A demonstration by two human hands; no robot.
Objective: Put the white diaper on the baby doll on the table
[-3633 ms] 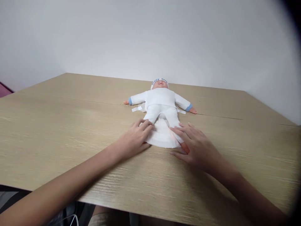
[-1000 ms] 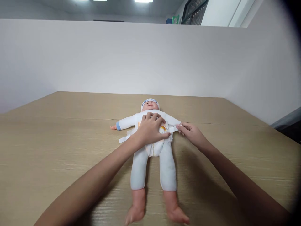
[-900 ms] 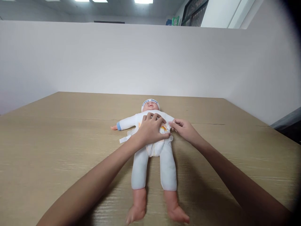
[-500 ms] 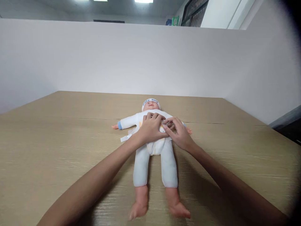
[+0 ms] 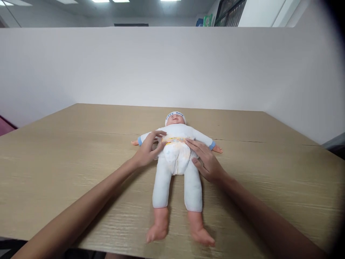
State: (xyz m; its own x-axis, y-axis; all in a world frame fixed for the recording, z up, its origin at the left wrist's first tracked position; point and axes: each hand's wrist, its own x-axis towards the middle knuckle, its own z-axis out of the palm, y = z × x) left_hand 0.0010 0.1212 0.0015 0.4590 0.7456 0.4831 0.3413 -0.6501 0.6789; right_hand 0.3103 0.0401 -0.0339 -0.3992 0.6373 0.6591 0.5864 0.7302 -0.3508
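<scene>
the diaper (image 5: 176,158) already covers the front of the doll (image 5: 176,130), on the table (image 5: 81,158), head at twelve o'clock. the right hand (image 5: 207,160) lies flat at the diaper's three o'clock side; the left hand (image 5: 147,150) curls at nine, grip unclear. whether both sides are fastened is hidden.

You could read blue letters on the front of the white hat (image 5: 175,114) that the doll (image 5: 176,131) wore, at its far end. They looked like "Happy Baby", though the second word was a bit blurry. Nearer to you, the diaper (image 5: 177,160) had a yellow and orange strip (image 5: 176,140) across its top, with little marks too small to read. Far back, right of the middle, a green thing (image 5: 207,20) had a pale mark you could not read.
</scene>
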